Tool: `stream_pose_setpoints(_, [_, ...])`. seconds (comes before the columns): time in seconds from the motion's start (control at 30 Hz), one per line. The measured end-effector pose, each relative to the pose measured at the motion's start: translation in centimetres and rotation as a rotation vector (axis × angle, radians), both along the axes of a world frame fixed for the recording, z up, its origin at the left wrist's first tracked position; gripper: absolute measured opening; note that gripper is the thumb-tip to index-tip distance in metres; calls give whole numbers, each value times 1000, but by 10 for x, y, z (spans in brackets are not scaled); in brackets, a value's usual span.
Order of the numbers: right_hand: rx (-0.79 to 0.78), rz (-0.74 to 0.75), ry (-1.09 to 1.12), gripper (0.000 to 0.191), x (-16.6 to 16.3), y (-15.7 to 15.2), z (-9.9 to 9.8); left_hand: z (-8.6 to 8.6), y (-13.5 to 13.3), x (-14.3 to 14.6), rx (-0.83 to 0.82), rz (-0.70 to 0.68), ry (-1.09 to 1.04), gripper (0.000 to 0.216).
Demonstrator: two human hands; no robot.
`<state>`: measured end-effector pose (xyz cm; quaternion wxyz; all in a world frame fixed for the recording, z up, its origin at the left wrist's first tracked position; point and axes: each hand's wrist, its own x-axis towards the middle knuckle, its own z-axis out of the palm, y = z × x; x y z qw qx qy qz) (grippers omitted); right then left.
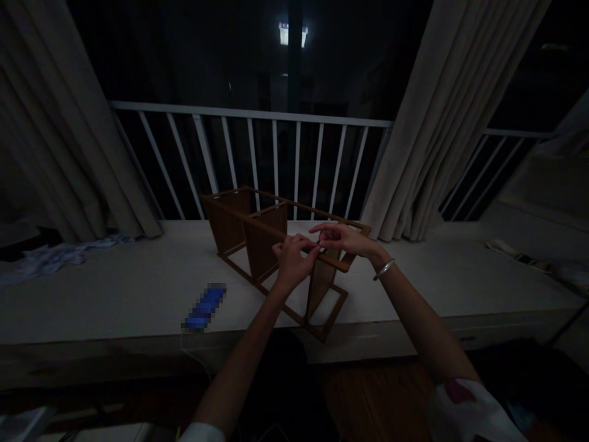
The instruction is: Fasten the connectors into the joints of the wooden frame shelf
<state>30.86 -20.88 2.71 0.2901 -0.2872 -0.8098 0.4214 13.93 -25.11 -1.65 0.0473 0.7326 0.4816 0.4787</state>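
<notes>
Dim room. Wooden frame lies on the white ledge, centre of the frame. Left hand and right hand meet at its near top rail. Fingertips of both are pressed together in a pinch, but what they pinch is too small and dark to tell. Bracelet on the right wrist. Blue object lies lower left of the hands.

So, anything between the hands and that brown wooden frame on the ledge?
Nothing visible. The left hand and right hand meet at the top rail of the brown open wooden frame. The blue object lies apart on the white ledge.
</notes>
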Motion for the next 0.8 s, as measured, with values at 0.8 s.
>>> stream_pose_setpoints(0.8, [73,-328,209,31,-8,16,-15,-7,9,-5,-88,-160,-223,10])
